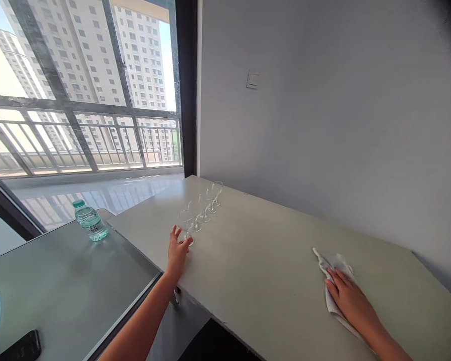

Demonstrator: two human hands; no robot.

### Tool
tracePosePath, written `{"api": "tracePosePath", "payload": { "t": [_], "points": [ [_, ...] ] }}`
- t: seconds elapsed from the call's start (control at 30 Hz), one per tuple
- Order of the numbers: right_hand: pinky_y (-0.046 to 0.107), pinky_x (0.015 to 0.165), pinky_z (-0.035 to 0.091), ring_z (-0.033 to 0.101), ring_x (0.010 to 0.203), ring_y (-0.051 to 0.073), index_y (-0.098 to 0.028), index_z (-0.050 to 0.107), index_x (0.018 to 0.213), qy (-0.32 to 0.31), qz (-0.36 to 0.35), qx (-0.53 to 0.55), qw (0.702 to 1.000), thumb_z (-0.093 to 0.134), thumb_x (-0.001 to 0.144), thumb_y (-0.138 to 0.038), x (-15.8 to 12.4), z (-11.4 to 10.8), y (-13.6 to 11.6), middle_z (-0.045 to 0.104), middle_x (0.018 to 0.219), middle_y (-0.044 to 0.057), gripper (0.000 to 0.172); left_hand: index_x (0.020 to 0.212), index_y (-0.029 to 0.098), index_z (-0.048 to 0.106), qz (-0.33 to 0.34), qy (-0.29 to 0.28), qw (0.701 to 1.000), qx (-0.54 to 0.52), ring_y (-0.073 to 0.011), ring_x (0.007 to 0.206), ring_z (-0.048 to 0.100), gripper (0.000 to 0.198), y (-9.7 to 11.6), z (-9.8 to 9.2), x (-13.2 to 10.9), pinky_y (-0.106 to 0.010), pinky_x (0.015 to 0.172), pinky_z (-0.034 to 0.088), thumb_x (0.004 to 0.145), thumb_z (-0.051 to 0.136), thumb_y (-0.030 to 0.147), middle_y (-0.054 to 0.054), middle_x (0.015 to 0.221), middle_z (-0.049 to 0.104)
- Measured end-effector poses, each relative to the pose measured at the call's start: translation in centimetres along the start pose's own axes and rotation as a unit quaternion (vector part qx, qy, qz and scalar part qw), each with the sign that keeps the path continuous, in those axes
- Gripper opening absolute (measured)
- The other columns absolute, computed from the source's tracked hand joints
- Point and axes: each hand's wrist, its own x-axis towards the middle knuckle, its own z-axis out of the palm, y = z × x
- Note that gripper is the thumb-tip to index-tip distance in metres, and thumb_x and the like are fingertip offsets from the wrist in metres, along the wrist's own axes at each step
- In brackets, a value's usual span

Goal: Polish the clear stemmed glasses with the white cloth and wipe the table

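Your left hand (178, 250) is just closing loosely on the nearest glass (186, 224) of the row standing on the counter (255, 281), none lifted yet, while your right hand (351, 301) lies flat on the cloth (332, 268).

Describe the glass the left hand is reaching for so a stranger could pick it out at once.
On the pale table against the grey wall, a row of small clear stemmed glasses runs toward the window. It is the nearest glass, the only one touched by the left hand.
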Motion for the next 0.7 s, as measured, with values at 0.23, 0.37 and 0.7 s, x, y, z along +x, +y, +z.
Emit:
{"api": "tracePosePath", "payload": {
  "t": [0.23, 0.37, 0.7],
  "points": [
    [0.038, 0.095, 0.036, 0.049, 0.112, 0.023, -0.016, 0.06, 0.11, -0.052, -0.103, 0.079, 0.99, 0.034, 0.085, -0.029, 4.5, -2.4, -16.1, 0.057, 0.117, 0.01, 0.038, 0.13, 0.023, 0.025, -0.01, -0.035, 0.999, -0.011, -0.0119, 0.07, 0.059, 0.074, 0.2, 1.2, 1.9, -0.02, 0.051, 0.039, 0.068, 0.06, 0.045, -0.01, 0.109, 0.056],
    [0.038, 0.088, 0.037, 0.052, 0.105, 0.025, -0.018, 0.064, 0.096, -0.04, -0.025, 0.238, 0.97, 0.041, 0.082, -0.028, 5.0, -3.4, -20.9, 0.063, 0.107, 0.011, 0.029, 0.118, 0.021, 0.037, -0.015, -0.052, 0.998, 0.014, -0.0095, 0.061, 0.055, 0.066, 0.4, 1.3, 1.8, -0.02, 0.049, 0.039, 0.064, 0.061, 0.05, -0.005, 0.095, 0.056],
    [0.033, 0.064, 0.048, 0.061, 0.074, 0.023, -0.019, 0.06, 0.079, -0.045, 0.29, 0.721, 0.627, 0.052, 0.072, -0.052, 5.2, -5.6, -19.6, 0.066, 0.074, 0.004, 0.035, 0.115, 0.023, 0.039, 0.095, -0.197, 0.965, 0.147, -0.0075, 0.053, 0.047, 0.056, 1.0, 6.7, -1.6, -0.022, 0.054, 0.038, 0.067, 0.06, 0.044, 0.001, 0.082, 0.058]
  ]
}}
